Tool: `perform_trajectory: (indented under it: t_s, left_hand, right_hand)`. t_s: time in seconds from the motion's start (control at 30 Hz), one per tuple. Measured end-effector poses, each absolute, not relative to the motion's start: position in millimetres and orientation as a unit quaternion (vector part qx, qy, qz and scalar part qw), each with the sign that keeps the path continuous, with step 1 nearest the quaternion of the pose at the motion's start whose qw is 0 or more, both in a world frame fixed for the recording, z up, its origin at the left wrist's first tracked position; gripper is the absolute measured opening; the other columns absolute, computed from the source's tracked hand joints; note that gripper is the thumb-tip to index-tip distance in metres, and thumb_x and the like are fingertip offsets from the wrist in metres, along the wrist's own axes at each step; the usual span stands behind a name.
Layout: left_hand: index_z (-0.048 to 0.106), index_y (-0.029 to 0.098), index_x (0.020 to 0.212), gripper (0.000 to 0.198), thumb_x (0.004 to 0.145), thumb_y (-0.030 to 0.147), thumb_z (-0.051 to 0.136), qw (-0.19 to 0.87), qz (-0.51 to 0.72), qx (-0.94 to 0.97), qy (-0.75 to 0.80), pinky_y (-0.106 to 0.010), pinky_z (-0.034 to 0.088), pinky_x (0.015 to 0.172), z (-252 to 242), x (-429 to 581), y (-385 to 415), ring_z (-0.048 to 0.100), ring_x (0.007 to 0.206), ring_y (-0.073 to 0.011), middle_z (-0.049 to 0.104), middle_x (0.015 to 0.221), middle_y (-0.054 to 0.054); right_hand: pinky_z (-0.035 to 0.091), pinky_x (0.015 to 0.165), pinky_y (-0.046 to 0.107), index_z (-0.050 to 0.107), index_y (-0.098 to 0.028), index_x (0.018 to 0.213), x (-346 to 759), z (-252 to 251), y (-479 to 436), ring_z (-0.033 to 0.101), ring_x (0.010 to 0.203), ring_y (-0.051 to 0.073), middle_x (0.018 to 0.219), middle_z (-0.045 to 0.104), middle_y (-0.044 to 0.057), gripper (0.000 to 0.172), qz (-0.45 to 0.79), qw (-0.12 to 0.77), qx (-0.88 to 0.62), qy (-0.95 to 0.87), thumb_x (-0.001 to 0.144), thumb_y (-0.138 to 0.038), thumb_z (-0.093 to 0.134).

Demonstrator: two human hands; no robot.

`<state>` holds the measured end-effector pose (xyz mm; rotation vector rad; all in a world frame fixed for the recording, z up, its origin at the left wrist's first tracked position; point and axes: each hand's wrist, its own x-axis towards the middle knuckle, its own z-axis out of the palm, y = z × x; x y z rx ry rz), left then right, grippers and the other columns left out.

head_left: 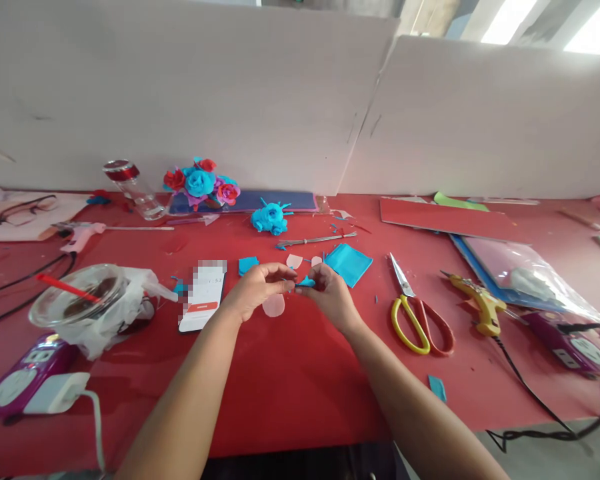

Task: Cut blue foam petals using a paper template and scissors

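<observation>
My left hand (pixel 261 285) and my right hand (pixel 331 297) meet over the middle of the red table, fingers closed in a pinch. Between their fingertips is a small piece of blue crepe paper (pixel 307 282), partly hidden by the fingers. Pale pink rounded petal templates (pixel 273 306) lie under and just behind my hands. A folded stack of blue crepe paper (pixel 350 264) rests beyond my right hand, and a smaller blue square (pixel 248 265) beyond my left. Farther back lie a bunch of blue paper flowers (pixel 271 219) and a bundle of thin wires (pixel 317 240).
Scissors (pixel 409 313) and a yellow glue gun (pixel 480 303) with a cord lie right. On the left are a phone (pixel 203 297), a plastic cup (pixel 77 297) in a bag, and a purple power strip (pixel 30 373). A glass bottle (pixel 135 190) and paper roses (pixel 200 181) stand near the partition.
</observation>
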<state>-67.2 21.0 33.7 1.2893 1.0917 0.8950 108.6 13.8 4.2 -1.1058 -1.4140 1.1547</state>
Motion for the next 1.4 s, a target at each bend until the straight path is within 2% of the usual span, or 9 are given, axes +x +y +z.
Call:
perform_trajectory:
  t_s: [0.1, 0.2, 0.37, 0.5, 0.77, 1.03, 1.17, 1.3, 1.4]
  left_hand:
    - [0.073, 0.021, 0.084, 0.021, 0.064, 0.028, 0.077, 0.561, 0.395, 0.563, 0.461, -0.031, 0.045, 0.081, 39, -63, 18, 0.061, 0.087, -0.0204, 0.071, 0.088, -0.005]
    - [0.072, 0.020, 0.078, 0.014, 0.068, 0.029, 0.074, 0.551, 0.402, 0.579, 0.447, -0.029, 0.044, 0.077, 40, -60, 17, 0.061, 0.079, -0.0177, 0.069, 0.080, -0.003]
    - [0.069, 0.020, 0.077, 0.012, 0.069, 0.028, 0.073, 0.549, 0.449, 0.548, 0.444, -0.027, 0.044, 0.071, 37, -57, 17, 0.059, 0.072, -0.0143, 0.066, 0.075, -0.001]
    - [0.068, 0.019, 0.077, 0.013, 0.069, 0.028, 0.074, 0.568, 0.458, 0.526, 0.437, -0.025, 0.044, 0.069, 34, -57, 18, 0.058, 0.071, -0.0131, 0.064, 0.074, 0.000]
    - [0.062, 0.018, 0.073, 0.017, 0.072, 0.031, 0.073, 0.659, 0.479, 0.427, 0.391, -0.024, 0.046, 0.068, 37, -56, 18, 0.056, 0.070, -0.0115, 0.059, 0.074, 0.001]
    - [0.069, 0.018, 0.086, 0.021, 0.074, 0.035, 0.070, 0.635, 0.490, 0.460, 0.381, -0.027, 0.049, 0.071, 39, -54, 16, 0.061, 0.073, -0.0141, 0.066, 0.080, -0.003]
    - [0.071, 0.020, 0.081, 0.014, 0.073, 0.030, 0.072, 0.598, 0.489, 0.490, 0.404, -0.024, 0.047, 0.069, 39, -55, 16, 0.060, 0.072, -0.0133, 0.067, 0.077, -0.001]
    - [0.072, 0.020, 0.078, 0.011, 0.074, 0.030, 0.069, 0.580, 0.488, 0.514, 0.403, -0.025, 0.045, 0.069, 41, -56, 14, 0.059, 0.072, -0.0137, 0.067, 0.076, -0.001]
    - [0.072, 0.019, 0.075, 0.010, 0.074, 0.029, 0.069, 0.559, 0.499, 0.535, 0.391, -0.027, 0.045, 0.073, 42, -57, 14, 0.059, 0.076, -0.0152, 0.067, 0.079, -0.002]
  right_hand:
    - [0.045, 0.056, 0.026, 0.043, -0.022, 0.073, 108, 8, 14, 0.057, 0.059, 0.013, 0.062, 0.056, -0.006, 0.035, 0.508, 0.505, -0.432, -0.548, 0.064, -0.032, 0.076]
    - [0.049, 0.062, 0.029, 0.050, -0.021, 0.074, 108, 10, 12, 0.062, 0.065, 0.015, 0.066, 0.062, -0.002, 0.027, 0.493, 0.503, -0.434, -0.563, 0.068, -0.034, 0.074]
    - [0.050, 0.064, 0.029, 0.058, -0.022, 0.090, 110, 12, 10, 0.063, 0.064, 0.015, 0.073, 0.064, -0.001, 0.021, 0.448, 0.538, -0.433, -0.568, 0.075, -0.033, 0.068]
    - [0.049, 0.059, 0.027, 0.055, -0.022, 0.082, 110, 15, 9, 0.064, 0.060, 0.013, 0.077, 0.061, -0.002, 0.019, 0.456, 0.571, -0.405, -0.549, 0.077, -0.034, 0.068]
    - [0.048, 0.061, 0.027, 0.052, -0.022, 0.075, 110, 18, 8, 0.064, 0.065, 0.014, 0.069, 0.063, -0.002, 0.018, 0.493, 0.563, -0.379, -0.545, 0.077, -0.032, 0.067]
    - [0.048, 0.060, 0.029, 0.057, -0.021, 0.077, 109, 15, 9, 0.062, 0.063, 0.015, 0.068, 0.065, 0.000, 0.016, 0.486, 0.549, -0.395, -0.553, 0.079, -0.035, 0.065]
    - [0.049, 0.066, 0.030, 0.057, -0.023, 0.076, 111, 19, 8, 0.059, 0.066, 0.014, 0.073, 0.061, 0.000, 0.010, 0.434, 0.566, -0.381, -0.589, 0.081, -0.030, 0.062]
    - [0.048, 0.079, 0.034, 0.060, -0.024, 0.074, 113, 22, 7, 0.058, 0.087, 0.019, 0.088, 0.059, 0.003, 0.009, 0.315, 0.579, -0.389, -0.643, 0.082, -0.027, 0.061]
    - [0.047, 0.078, 0.035, 0.061, -0.025, 0.074, 115, 23, 6, 0.057, 0.085, 0.019, 0.086, 0.057, 0.003, 0.010, 0.255, 0.568, -0.398, -0.673, 0.084, -0.027, 0.058]
